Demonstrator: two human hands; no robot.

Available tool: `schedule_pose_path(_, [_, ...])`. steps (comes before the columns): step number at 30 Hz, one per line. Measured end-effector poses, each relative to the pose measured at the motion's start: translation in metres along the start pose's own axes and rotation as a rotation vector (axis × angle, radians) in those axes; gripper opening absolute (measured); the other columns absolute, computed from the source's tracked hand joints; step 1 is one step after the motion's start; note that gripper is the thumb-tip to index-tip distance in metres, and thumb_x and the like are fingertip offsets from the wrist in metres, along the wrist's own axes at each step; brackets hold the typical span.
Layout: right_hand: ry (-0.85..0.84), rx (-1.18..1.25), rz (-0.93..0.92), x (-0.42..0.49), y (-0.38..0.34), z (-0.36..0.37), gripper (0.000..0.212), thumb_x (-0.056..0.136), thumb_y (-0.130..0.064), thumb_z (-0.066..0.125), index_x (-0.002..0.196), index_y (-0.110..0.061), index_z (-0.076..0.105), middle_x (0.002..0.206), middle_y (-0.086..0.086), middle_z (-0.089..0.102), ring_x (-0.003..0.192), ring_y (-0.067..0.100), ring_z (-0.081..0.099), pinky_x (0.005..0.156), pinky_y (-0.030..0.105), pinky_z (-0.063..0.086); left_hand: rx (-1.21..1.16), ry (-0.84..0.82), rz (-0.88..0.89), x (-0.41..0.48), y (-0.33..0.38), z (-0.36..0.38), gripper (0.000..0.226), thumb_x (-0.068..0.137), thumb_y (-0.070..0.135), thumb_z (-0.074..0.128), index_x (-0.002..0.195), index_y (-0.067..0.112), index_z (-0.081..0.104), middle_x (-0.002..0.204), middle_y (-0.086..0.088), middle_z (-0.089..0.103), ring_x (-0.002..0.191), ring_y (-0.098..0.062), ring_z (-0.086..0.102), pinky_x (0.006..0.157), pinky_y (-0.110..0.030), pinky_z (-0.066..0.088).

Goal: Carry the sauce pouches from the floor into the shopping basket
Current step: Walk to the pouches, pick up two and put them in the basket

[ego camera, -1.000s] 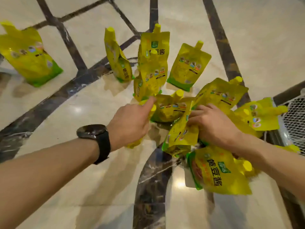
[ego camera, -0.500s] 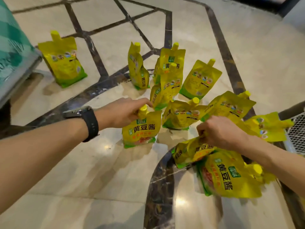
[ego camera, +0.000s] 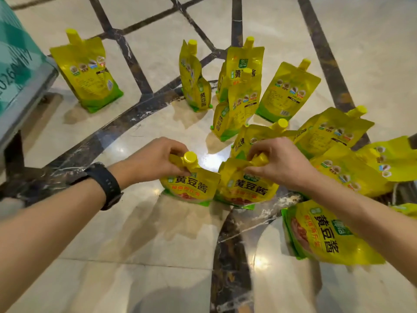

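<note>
Left hand (ego camera: 153, 159) pinches one pouch (ego camera: 191, 184) at the spout, right hand (ego camera: 277, 161) another (ego camera: 246, 188); both low over floor (ego camera: 158, 233). Risk: spout-only pinch slips, swinging pouches topple standing ones (ego camera: 237, 105).

Marble floor (ego camera: 135, 245) (dark inlaid bands) bears yellow sauce pouches (ego camera: 86, 73), several upright.

Glossy marble floor (ego camera: 135, 279) w/ dark inlay bands (ego camera: 140, 112); teal box (ego camera: 15, 64) at upper-left edge.
</note>
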State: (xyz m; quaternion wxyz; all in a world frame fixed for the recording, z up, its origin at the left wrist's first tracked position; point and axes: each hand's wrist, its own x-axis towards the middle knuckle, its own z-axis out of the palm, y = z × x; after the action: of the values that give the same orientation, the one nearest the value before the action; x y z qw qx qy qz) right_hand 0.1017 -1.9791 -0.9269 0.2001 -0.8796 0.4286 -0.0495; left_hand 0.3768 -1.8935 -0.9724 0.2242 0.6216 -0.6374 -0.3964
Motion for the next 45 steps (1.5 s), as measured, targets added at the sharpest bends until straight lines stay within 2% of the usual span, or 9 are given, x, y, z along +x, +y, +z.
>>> schedule_pose_path(3, [0.103,0.435,0.206,-0.024,0.019,0.011,0.035,0.066,-0.03,0.091,0.093,-0.019,0.072,0.082,-0.012,0.07,0.075,0.001,0.065,0.068,0.02,0.05,-0.456,0.147,-0.088,-0.022,-0.027,0.015,0.025,0.07,0.012,0.087,0.091,0.023,0.079,0.098,0.002,0.078,0.092,-0.008,0.072,0.079,-0.02,0.056])
schedule_pose_path(5, [0.091,0.638,0.315,-0.044,0.039,0.024,0.049,0.06,-0.029,0.092,0.103,-0.022,0.07,0.101,-0.007,0.074,0.094,0.003,0.069,0.082,0.02,0.054,-0.507,0.189,-0.092,-0.03,-0.041,0.026,0.04,0.066,0.011,0.087,0.102,0.025,0.077,0.11,0.008,0.076,0.105,-0.006,0.07,0.09,-0.02,0.054])
schedule_pose_path(9, [-0.116,0.608,0.369,-0.059,0.066,0.061,0.07,0.059,-0.016,0.095,0.121,-0.023,0.063,0.112,-0.012,0.073,0.102,0.001,0.069,0.09,0.016,0.054,-0.436,0.071,-0.066,-0.022,-0.058,0.048,0.066,0.068,-0.014,0.083,0.124,0.004,0.053,0.111,-0.008,0.068,0.097,-0.013,0.068,0.084,-0.032,0.057])
schedule_pose_path(12, [-0.095,0.686,0.339,-0.047,0.071,0.079,0.071,0.059,-0.006,0.093,0.122,-0.022,0.062,0.11,-0.015,0.074,0.103,0.0,0.069,0.085,0.013,0.054,-0.439,0.106,-0.061,-0.016,-0.065,0.055,0.068,0.066,-0.012,0.085,0.12,0.011,0.051,0.113,-0.02,0.066,0.098,-0.021,0.068,0.085,-0.041,0.057])
schedule_pose_path(20, [-0.043,0.865,0.384,-0.029,0.073,0.08,0.055,0.065,-0.015,0.093,0.097,-0.052,0.069,0.107,-0.013,0.076,0.097,0.006,0.073,0.082,0.025,0.059,-0.232,0.253,-0.247,-0.013,-0.065,0.06,0.086,0.055,0.055,0.093,0.127,0.029,0.054,0.111,0.008,0.074,0.101,-0.014,0.071,0.091,-0.048,0.057])
schedule_pose_path(26, [-0.021,0.871,0.459,-0.042,0.07,0.098,0.062,0.064,-0.012,0.093,0.11,-0.036,0.059,0.108,-0.017,0.075,0.1,0.002,0.07,0.08,0.017,0.055,-0.392,0.243,-0.25,-0.013,-0.068,0.077,0.085,0.062,0.045,0.089,0.135,0.028,0.05,0.115,0.01,0.074,0.104,-0.008,0.071,0.097,-0.047,0.056])
schedule_pose_path(31, [0.062,0.766,0.45,-0.043,0.064,0.1,0.068,0.064,-0.019,0.094,0.123,-0.024,0.06,0.115,-0.008,0.073,0.106,0.009,0.07,0.093,0.034,0.055,-0.492,0.29,-0.235,-0.013,-0.071,0.081,0.078,0.061,0.041,0.089,0.131,0.03,0.056,0.119,0.007,0.073,0.106,-0.013,0.072,0.095,-0.05,0.056])
schedule_pose_path(36, [0.012,0.793,0.44,-0.029,0.068,0.092,0.066,0.068,-0.016,0.091,0.125,-0.014,0.058,0.109,-0.006,0.075,0.095,0.007,0.073,0.08,0.027,0.061,-0.466,0.281,-0.234,-0.006,-0.077,0.073,0.08,0.064,0.046,0.088,0.136,0.032,0.054,0.124,0.007,0.071,0.109,-0.016,0.071,0.096,-0.051,0.056])
schedule_pose_path(45, [0.025,0.814,0.51,-0.036,0.061,0.11,0.08,0.066,-0.022,0.092,0.134,-0.021,0.049,0.121,-0.007,0.07,0.108,0.008,0.068,0.096,0.038,0.056,-0.508,0.259,-0.258,0.0,-0.072,0.089,0.092,0.069,0.048,0.083,0.146,0.036,0.033,0.129,0.008,0.066,0.114,-0.016,0.067,0.1,-0.052,0.053])
